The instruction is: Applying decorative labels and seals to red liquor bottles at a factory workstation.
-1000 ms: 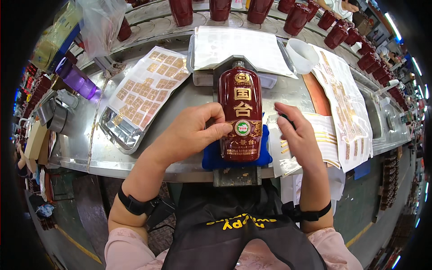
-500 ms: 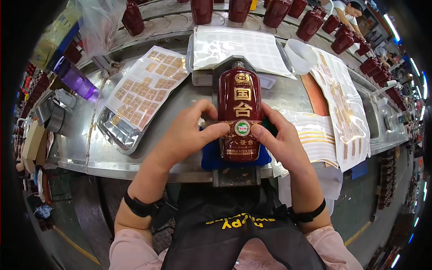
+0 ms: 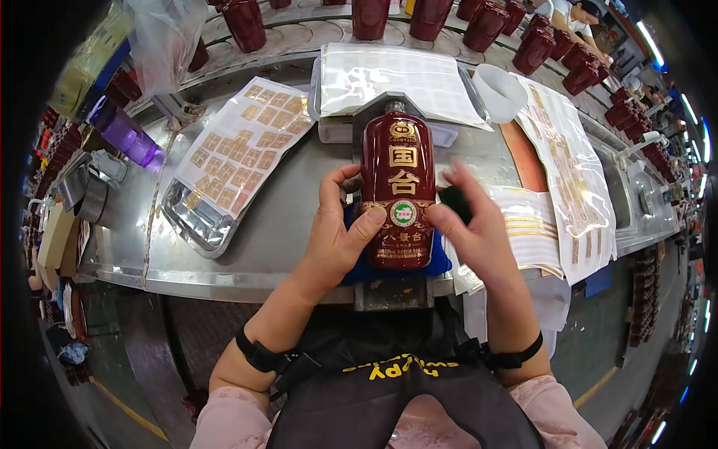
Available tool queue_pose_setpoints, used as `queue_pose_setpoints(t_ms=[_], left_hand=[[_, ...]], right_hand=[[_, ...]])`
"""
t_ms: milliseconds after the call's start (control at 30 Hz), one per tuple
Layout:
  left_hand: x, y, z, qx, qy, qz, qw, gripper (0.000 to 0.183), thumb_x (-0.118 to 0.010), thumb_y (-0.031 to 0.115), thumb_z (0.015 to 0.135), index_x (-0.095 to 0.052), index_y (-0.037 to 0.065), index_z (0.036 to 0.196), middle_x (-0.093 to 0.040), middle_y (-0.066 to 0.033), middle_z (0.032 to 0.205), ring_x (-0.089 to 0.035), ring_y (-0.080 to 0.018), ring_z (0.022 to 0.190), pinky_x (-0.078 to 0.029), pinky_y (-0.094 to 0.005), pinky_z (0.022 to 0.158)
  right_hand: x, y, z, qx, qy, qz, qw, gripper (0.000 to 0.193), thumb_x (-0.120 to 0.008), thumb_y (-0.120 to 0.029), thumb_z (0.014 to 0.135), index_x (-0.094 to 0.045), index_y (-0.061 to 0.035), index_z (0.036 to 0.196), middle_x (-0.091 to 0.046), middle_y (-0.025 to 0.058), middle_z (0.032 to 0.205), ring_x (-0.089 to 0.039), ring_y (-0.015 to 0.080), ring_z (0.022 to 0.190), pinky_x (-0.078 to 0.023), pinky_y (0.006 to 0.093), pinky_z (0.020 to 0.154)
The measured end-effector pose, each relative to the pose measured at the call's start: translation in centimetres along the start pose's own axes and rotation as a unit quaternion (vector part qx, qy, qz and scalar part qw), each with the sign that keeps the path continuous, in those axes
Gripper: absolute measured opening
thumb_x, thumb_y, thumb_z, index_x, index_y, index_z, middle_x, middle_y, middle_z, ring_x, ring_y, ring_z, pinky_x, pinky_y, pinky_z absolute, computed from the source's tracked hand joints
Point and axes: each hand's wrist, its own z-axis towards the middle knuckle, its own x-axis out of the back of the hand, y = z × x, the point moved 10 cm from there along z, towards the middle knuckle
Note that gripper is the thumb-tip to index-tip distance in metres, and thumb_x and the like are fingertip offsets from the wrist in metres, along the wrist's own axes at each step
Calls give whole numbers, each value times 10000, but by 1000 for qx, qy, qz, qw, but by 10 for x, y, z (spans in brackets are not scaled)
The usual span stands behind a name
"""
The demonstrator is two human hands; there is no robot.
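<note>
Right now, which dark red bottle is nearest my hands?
The gold-lettered bottle between your left hand and right hand; the bottles on the curved conveyor stand farther off.

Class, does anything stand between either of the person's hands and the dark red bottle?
Nothing visible blocks the thumbs: the left hand has its thumb over the dark red bottle, the right hand has its at the bottle's right edge. A dark green thing beside that hand is too blurred to name.

Your bottle (image 3: 397,191), dk red & glossy w/ gold lettering (image 3: 404,182) and a rnd green-white sticker (image 3: 403,214) on its lower half, lies face-up, neck (image 3: 395,108) away from you, lower end over blue cloth (image 3: 441,262).
</note>
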Motion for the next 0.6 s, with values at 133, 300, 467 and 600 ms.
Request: queue_pose_setpoints(t_ms=[133, 300, 467, 600], left_hand=[[0, 0, 0, -3, -6, 27, 1000, 643, -653, 309, 903, -322, 0, 1359, -504, -168, 1212, -497, -201, 1109, -398, -338, 984], [-2, 1, 1, 1, 3, 17, 1000, 615, -634, 284, 904, -323, 1, 1352, -525, -159, 1187, -503, -192, 1083, -407, -335, 966], [-6, -2, -2, 30, -3, -13, 999, 598, -627, 275, 917, -320, 3, 1352, -523, -153, 1201, -499, -183, 1095, -410, -327, 971], [-8, 4, 1, -9, -3, -26, 1000, 588, -617, 278, 932, -315, 5, 1356, -522, -144, 1202, -498, -169, 1096, -413, -314, 965]], right_hand=[[26, -33, -16, 51, 94, 150, 983, 416, -592, -21, 918, -470, 3, 1316, -659, 137, 1086, -645, 146, 973, -512, 248, 817], [6, -98, -38, 381, 86, -215, 895, 312, -717, 17, 709, -636, -53, 1002, -623, 93, 888, -580, 257, 742, -452, 383, 678], [-14, -99, -61, 362, -127, -105, 917, 432, -713, -19, 564, -682, -90, 989, -600, 62, 927, -549, 264, 800, -420, 385, 722], [1, -81, -54, 378, -4, -186, 907, 414, -688, -10, 567, -686, -111, 968, -606, 52, 937, -505, 258, 781, -402, 375, 720]])
